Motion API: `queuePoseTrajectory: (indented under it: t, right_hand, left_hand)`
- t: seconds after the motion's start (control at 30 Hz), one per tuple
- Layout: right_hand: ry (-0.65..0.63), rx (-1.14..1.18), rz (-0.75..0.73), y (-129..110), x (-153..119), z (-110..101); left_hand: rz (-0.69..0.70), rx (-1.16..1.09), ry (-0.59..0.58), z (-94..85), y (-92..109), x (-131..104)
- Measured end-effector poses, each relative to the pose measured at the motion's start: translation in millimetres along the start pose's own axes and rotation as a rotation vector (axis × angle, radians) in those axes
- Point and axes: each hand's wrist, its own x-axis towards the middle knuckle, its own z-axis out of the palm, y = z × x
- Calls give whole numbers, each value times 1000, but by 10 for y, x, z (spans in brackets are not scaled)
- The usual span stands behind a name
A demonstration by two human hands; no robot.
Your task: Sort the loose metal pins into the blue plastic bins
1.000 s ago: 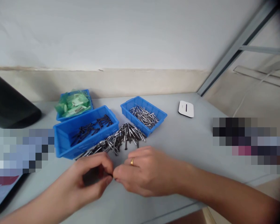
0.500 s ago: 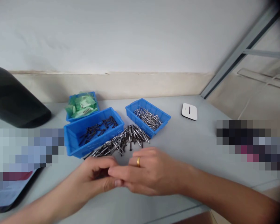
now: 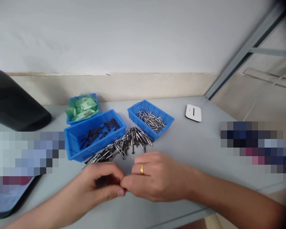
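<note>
My left hand (image 3: 98, 181) and my right hand (image 3: 154, 178) meet over the front of the table, fingertips touching. Both are closed in a pinch, and whatever lies between the fingers is hidden. A gold ring (image 3: 142, 169) sits on a right finger. Just beyond the hands spreads a loose pile of thin silver and black metal pins or screws (image 3: 120, 146). Behind its left part stands a blue bin (image 3: 73, 144) with black screws (image 3: 95, 133) in it. Another blue bin (image 3: 165, 127), behind its right part, holds silver pins (image 3: 151, 120).
A smaller blue bin (image 3: 68, 120) with a green plastic bag (image 3: 83, 106) stands at the back left. Further left leans a large dark cylinder (image 3: 16, 101). A white device (image 3: 193, 113) lies at right, and a dark-edged flat object (image 3: 19, 202) at left.
The right fingers have curled in more and drawn slightly right, away from the left palm. The left fingers have straightened a little, with thumb and fingertips still against the right hand.
</note>
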Motion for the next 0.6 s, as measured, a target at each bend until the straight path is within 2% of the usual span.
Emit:
queuePoseTrajectory:
  t: [0.27, 0.5, 0.6]
  right_hand:
    - [80, -72, 32, 29, 12, -68]
    - [91, -104, 79, 43, 26, -86]
    - [97, -94, 103, 56, 17, -87]
  left_hand:
    - [109, 148, 178, -70, 61, -41]
    - [302, 352, 338, -101, 26, -91]
    - [358, 393, 353, -102, -13, -91]
